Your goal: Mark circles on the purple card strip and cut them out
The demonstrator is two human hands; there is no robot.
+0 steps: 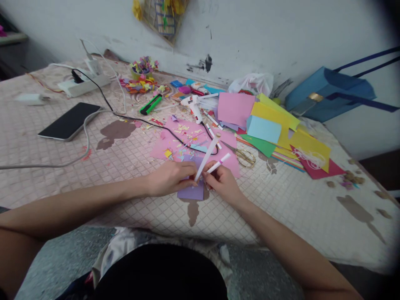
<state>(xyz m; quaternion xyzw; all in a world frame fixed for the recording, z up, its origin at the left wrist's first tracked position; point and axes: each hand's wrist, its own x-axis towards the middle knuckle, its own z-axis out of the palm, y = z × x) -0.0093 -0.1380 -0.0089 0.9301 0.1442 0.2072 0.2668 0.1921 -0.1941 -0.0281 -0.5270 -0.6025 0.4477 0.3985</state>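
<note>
Both of my hands meet over a purple sheet of paper (191, 193) near the table's front. My left hand (170, 178) is closed, its fingers pinched at the lower end of a long whitish stick (206, 159) that slants up and away. A white felt-tip pen (220, 163) with a pinkish-purple band sticks out of my right hand (224, 184), whose fingers are curled round it. The right fingertips also come close to the stick's lower end; whether they touch it is unclear. Under and beyond the purple sheet lies pink paper (159, 148) strewn with small paper scraps.
Gold-handled scissors (245, 157) lie right of the pink paper. A hot glue gun (195, 109), a green cutter knife (151, 104) and stacked coloured paper (264, 130) are behind. A black cable (150, 121) crosses the table. Left are a tablet-like device (69, 121) and power strip (83, 84).
</note>
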